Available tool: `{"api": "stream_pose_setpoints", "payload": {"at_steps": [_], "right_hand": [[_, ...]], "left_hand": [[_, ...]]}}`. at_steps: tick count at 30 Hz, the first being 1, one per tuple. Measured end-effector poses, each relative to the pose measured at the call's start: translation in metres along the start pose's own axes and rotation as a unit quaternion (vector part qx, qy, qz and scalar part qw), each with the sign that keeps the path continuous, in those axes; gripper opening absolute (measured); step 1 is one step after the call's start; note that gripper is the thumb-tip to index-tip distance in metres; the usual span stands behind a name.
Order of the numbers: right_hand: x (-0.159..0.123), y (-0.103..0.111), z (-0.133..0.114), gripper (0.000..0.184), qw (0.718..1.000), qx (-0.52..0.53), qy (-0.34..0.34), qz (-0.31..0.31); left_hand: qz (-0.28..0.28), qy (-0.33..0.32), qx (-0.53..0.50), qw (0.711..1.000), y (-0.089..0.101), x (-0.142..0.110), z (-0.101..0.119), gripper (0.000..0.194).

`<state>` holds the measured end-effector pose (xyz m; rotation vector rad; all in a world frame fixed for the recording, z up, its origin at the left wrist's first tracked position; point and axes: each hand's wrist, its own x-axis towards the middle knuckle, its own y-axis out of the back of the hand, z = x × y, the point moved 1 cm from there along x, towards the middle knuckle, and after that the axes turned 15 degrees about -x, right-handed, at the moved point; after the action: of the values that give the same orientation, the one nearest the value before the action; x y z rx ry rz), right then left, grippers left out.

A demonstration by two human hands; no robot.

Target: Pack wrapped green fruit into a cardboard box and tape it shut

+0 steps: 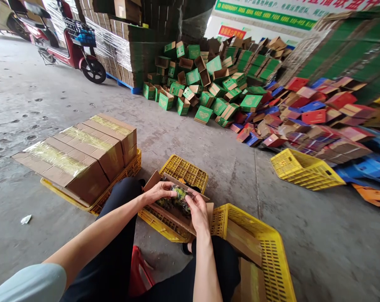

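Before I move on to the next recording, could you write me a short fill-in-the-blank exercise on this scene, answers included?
1. The left hand and right hand hold a clear-wrapped item over a carton that is not shut but ____.
2. The taped cartons at left number ____.
3. The crate at lower right is coloured ____.
4. The parked scooter has a mainly ____ body.

Missing words: open; three; yellow; red.

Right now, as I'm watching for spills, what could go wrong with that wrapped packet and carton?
The wrapped packet is held in the left hand and right hand, so it might slip or tear. The open carton sits on a yellow crate close to the knees, so one could perhaps bump it.
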<state>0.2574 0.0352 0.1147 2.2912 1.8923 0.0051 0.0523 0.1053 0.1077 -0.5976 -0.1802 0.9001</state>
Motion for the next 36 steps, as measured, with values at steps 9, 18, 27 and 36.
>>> {"api": "stream_pose_setpoints", "payload": {"at_steps": [9,18,27,36], "right_hand": [[0.002,0.003,0.008,0.033,0.998,-0.054,0.005,0.023],[0.0,-0.001,0.001,0.039,0.998,-0.059,0.025,-0.014],[0.001,-0.003,-0.002,0.023,0.978,-0.184,0.101,0.009],[-0.002,0.0,-0.009,0.021,0.924,-0.272,0.227,0.145]], "left_hand": [[0.045,-0.008,-0.029,0.999,-0.001,0.002,0.0,0.056],[0.067,-0.027,-0.054,0.996,0.003,0.003,0.0,0.04],[0.044,-0.012,-0.047,0.998,-0.002,-0.001,0.001,0.048],[0.036,0.13,-0.082,0.987,0.001,-0.001,-0.005,0.068]]}}
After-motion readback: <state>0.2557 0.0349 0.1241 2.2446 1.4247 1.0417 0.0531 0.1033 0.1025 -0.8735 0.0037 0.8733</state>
